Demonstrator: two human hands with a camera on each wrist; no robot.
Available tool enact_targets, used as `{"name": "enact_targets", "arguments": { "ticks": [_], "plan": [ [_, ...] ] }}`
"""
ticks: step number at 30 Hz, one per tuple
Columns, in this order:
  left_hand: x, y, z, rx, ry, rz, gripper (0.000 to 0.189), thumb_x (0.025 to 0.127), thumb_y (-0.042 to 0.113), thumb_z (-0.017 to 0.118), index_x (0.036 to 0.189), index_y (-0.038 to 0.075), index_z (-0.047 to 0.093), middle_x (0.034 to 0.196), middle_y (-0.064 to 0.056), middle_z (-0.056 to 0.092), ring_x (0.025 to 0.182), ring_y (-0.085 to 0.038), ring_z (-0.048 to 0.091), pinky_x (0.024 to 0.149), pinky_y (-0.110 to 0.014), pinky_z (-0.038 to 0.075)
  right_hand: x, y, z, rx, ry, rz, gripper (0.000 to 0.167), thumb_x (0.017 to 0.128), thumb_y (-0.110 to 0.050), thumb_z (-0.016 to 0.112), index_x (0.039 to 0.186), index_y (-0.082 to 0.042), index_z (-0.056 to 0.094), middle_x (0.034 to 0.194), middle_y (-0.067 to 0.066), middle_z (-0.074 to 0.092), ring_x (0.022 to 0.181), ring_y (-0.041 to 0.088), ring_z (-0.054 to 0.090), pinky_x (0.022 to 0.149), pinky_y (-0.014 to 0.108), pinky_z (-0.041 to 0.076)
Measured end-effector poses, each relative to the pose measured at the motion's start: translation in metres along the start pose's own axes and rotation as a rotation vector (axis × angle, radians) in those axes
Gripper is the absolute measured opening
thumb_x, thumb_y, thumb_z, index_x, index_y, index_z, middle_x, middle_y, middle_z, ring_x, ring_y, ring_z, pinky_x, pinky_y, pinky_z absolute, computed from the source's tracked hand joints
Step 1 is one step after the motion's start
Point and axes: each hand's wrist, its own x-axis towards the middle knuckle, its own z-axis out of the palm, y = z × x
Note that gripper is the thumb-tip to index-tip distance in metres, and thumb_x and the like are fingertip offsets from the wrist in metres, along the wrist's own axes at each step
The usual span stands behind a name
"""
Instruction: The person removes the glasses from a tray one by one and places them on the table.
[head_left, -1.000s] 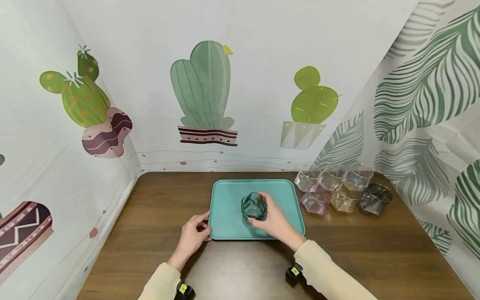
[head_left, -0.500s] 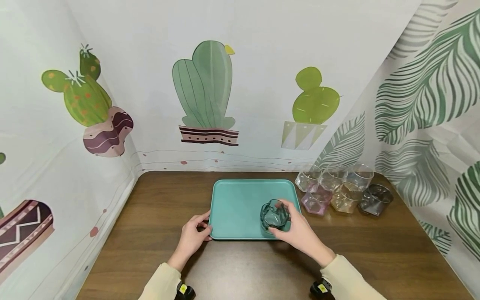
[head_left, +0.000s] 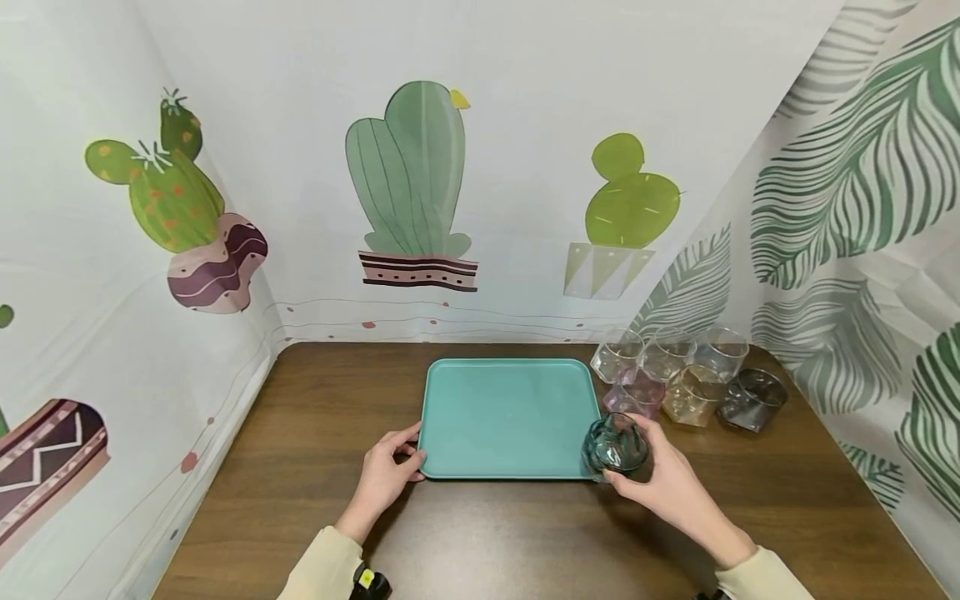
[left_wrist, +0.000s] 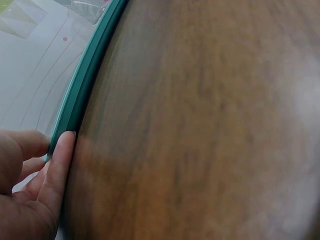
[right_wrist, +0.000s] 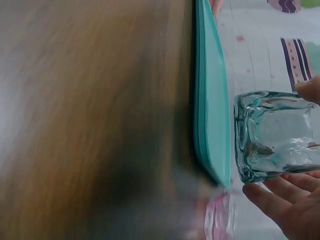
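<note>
In the head view my right hand (head_left: pixel 671 479) holds a teal-tinted drinking glass (head_left: pixel 617 443) between thumb and fingers. The glass is up off the surface, over the front right corner of a turquoise rectangular tray (head_left: pixel 510 417). Seen from the right wrist, the squarish clear wall of the glass (right_wrist: pixel 280 132) stands apart from the tray rim (right_wrist: pixel 212 95). My left hand (head_left: pixel 387 468) pinches the tray's front left corner. In the left wrist view its thumb (left_wrist: pixel 62 155) lies against the tray's outer side, with the other fingers round the corner.
Several faceted glasses stand in two rows at the back right: clear ones (head_left: pixel 667 354) behind, then a pink one (head_left: pixel 633 396), an amber one (head_left: pixel 693 396) and a dark grey one (head_left: pixel 752 400). Printed cloth walls (head_left: pixel 517 208) border the brown wooden table (head_left: pixel 480 542).
My right hand has carried the teal glass rightward and a little nearer, from above the tray's middle to its front right corner. The left hand and tray have stayed in place.
</note>
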Motion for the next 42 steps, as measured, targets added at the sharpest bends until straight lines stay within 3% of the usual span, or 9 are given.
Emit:
{"name": "enact_targets", "arguments": {
  "ticks": [4, 9, 15, 20, 24, 28, 31, 35, 42],
  "plan": [
    [0.0, -0.001, 0.0, 0.01, 0.005, -0.004, 0.05, 0.092, -0.007, 0.072, 0.14, -0.003, 0.062, 0.119, -0.018, 0.064, 0.096, -0.024, 0.062, 0.061, -0.029, 0.067, -0.007, 0.008, -0.015, -0.031, 0.001, 0.026, 0.086, 0.073, -0.016, 0.093, 0.144, 0.0, 0.046, 0.132, 0.026, 0.064, 0.121, 0.044, 0.061, 0.093, -0.001, 0.032],
    [0.0, -0.001, 0.0, 0.013, 0.005, -0.001, 0.05, 0.091, -0.007, 0.073, 0.14, -0.004, 0.063, 0.118, -0.019, 0.064, 0.096, -0.024, 0.063, 0.061, -0.03, 0.067, -0.013, 0.019, -0.029, -0.085, -0.019, 0.07, 0.086, 0.075, -0.018, 0.092, 0.144, 0.0, 0.045, 0.135, 0.029, 0.062, 0.121, 0.046, 0.06, 0.091, 0.02, 0.049],
    [0.0, 0.0, -0.001, 0.021, -0.004, 0.012, 0.05, 0.092, -0.007, 0.071, 0.14, -0.003, 0.063, 0.117, -0.019, 0.064, 0.093, -0.018, 0.062, 0.062, -0.029, 0.067, -0.018, 0.031, -0.035, -0.068, -0.008, 0.072, 0.086, 0.074, -0.016, 0.093, 0.143, 0.003, 0.044, 0.134, 0.033, 0.06, 0.116, 0.048, 0.062, 0.086, -0.003, 0.032],
    [0.0, -0.001, -0.002, 0.028, -0.004, 0.025, 0.05, 0.092, -0.007, 0.071, 0.14, -0.004, 0.062, 0.117, -0.021, 0.064, 0.091, -0.016, 0.062, 0.062, -0.029, 0.067, -0.018, 0.041, -0.035, -0.065, -0.03, 0.103, 0.087, 0.077, -0.018, 0.092, 0.144, 0.005, 0.041, 0.138, 0.039, 0.055, 0.124, 0.052, 0.057, 0.086, -0.004, 0.031],
    [0.0, -0.001, -0.001, 0.015, -0.003, 0.009, 0.049, 0.092, -0.007, 0.071, 0.14, -0.003, 0.063, 0.118, -0.019, 0.064, 0.094, -0.019, 0.062, 0.062, -0.028, 0.067, -0.018, 0.046, -0.034, -0.091, -0.051, 0.132, 0.087, 0.078, -0.02, 0.091, 0.144, 0.005, 0.041, 0.139, 0.039, 0.054, 0.125, 0.052, 0.056, 0.091, 0.023, 0.053],
    [0.0, 0.0, 0.0, 0.003, 0.0, 0.004, 0.049, 0.092, -0.007, 0.072, 0.14, -0.004, 0.063, 0.118, -0.019, 0.065, 0.095, -0.022, 0.062, 0.061, -0.029, 0.067, -0.019, 0.05, -0.031, -0.095, -0.062, 0.145, 0.087, 0.079, -0.022, 0.091, 0.145, 0.005, 0.041, 0.137, 0.037, 0.056, 0.12, 0.051, 0.06, 0.087, 0.05, 0.057],
    [0.0, -0.001, 0.001, -0.004, 0.004, 0.005, 0.049, 0.091, -0.007, 0.072, 0.139, -0.005, 0.063, 0.118, -0.019, 0.065, 0.094, -0.022, 0.062, 0.06, -0.03, 0.067, -0.019, 0.054, -0.029, -0.072, -0.062, 0.145, 0.087, 0.079, -0.02, 0.091, 0.145, 0.005, 0.04, 0.136, 0.036, 0.058, 0.116, 0.049, 0.063, 0.083, 0.029, 0.06],
    [0.001, 0.0, 0.001, -0.014, 0.006, -0.005, 0.049, 0.091, -0.008, 0.072, 0.139, -0.004, 0.064, 0.117, -0.018, 0.065, 0.093, -0.021, 0.062, 0.06, -0.029, 0.067, -0.018, 0.057, -0.028, -0.03, -0.059, 0.148, 0.085, 0.08, -0.017, 0.09, 0.144, 0.007, 0.039, 0.135, 0.035, 0.058, 0.113, 0.047, 0.064, 0.079, 0.001, 0.046],
    [0.002, -0.003, 0.001, -0.009, 0.007, -0.018, 0.049, 0.091, -0.008, 0.072, 0.139, -0.003, 0.064, 0.117, -0.018, 0.064, 0.094, -0.021, 0.062, 0.061, -0.029, 0.067, -0.015, 0.06, -0.028, -0.023, -0.066, 0.164, 0.085, 0.082, -0.019, 0.088, 0.145, 0.008, 0.038, 0.137, 0.038, 0.055, 0.117, 0.051, 0.061, 0.083, -0.007, 0.034]
  ]
}}
